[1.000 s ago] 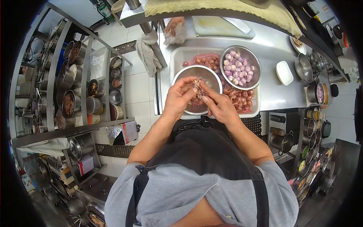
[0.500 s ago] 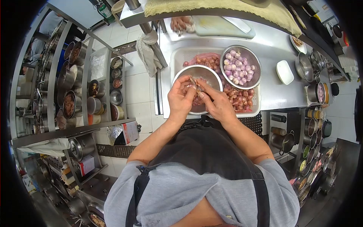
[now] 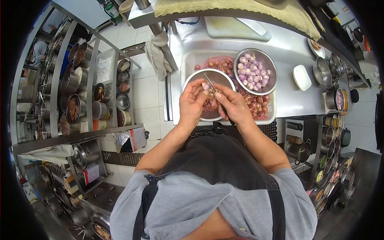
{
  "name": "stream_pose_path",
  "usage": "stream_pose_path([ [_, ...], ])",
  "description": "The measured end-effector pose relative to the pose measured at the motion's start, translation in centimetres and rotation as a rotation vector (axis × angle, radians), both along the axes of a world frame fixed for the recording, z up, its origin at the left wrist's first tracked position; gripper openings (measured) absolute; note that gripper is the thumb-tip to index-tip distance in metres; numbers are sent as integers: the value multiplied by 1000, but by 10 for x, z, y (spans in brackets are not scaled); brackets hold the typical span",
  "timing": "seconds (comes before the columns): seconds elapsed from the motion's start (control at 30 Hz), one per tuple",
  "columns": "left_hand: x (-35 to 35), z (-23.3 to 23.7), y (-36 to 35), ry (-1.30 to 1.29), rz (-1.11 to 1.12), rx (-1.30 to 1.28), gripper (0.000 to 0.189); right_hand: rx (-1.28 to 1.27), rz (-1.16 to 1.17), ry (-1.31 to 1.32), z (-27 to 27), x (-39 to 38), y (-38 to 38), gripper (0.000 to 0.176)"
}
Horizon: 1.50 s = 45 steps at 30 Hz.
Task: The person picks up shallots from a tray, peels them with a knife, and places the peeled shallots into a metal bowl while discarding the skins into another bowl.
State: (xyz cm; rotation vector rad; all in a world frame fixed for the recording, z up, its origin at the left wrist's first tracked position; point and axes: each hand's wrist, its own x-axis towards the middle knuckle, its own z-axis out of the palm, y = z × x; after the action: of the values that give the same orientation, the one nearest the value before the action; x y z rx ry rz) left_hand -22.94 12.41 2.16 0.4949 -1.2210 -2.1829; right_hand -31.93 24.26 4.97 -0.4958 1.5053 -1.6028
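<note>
My left hand [image 3: 193, 100] pinches a small shallot [image 3: 206, 86] above a metal bowl [image 3: 189, 79] with reddish skins inside. In my right hand [image 3: 233, 105] is a small knife [image 3: 211, 82], its blade pointing up and to the left beside the shallot. Peeled, pale purple shallots [image 3: 252, 72] fill a steel bowl [image 3: 273, 86] just right of the hands. Unpeeled shallots [image 3: 256, 105] lie in a white perforated tray [image 3: 187, 60] under and around both bowls.
Behind the tray lies a cutting board [image 3: 224, 30] with a wide blade [image 3: 252, 26] on it. A white dish [image 3: 301, 77] stands to the right on the steel counter [image 3: 286, 56]. An overhead shelf [image 3: 236, 12] crosses the top; a rack with pots [image 3: 74, 108] stands left.
The knife blade now shows more plainly, pointing up between my hands, and the right hand has turned. The other person's hand near the cutting board has left the view.
</note>
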Motion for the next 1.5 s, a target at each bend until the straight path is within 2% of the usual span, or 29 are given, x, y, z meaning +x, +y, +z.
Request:
stream_pose_path([
  [0.2, 6, -3, -7, -41, -122, 100, 36, 72, 24, 170, 1, -1, 5, 34],
  [0.43, 6, -1, -15, -42, -112, 246, 27, 94, -17, 168, -8, -5, 8, 37],
  [0.53, 5, 1, -16, -41, -105, 320, 19, 147, -35, 312, -5, -5, 11, 42],
  [0.6, 5, -4, -17, -13, -103, 339, 17, 260, 95, 470, 0, -2, 15, 45],
  [0.73, 6, -4, -15, -3, -105, 343, 17, 183, 70, 605, -7, 5, 14, 49],
  [0.93, 7, 1, -11, -12, -81, 307, 16, 118, 79, 654, -5, 6, 9, 42],
  [1.0, 7, 1, -11, -28, -66, 288, 16, 60, 35, 785, -10, 6, 7, 38],
  [1.23, 8, -7, -17, -40, -86, 275, 18, 123, 42, 679, -12, -2, 7, 35],
  [1.3, 9, -5, -16, -24, -93, 272, 20, 151, 65, 141, -10, -7, 9, 35],
  [1.4, 8, 5, -15, -40, -95, 296, 24, 69, -5, 150, -14, -7, 11, 37],
  [1.5, 12, 9, -17, -40, -133, 315, 27, 103, 6, 193, -12, -8, 13, 39],
])
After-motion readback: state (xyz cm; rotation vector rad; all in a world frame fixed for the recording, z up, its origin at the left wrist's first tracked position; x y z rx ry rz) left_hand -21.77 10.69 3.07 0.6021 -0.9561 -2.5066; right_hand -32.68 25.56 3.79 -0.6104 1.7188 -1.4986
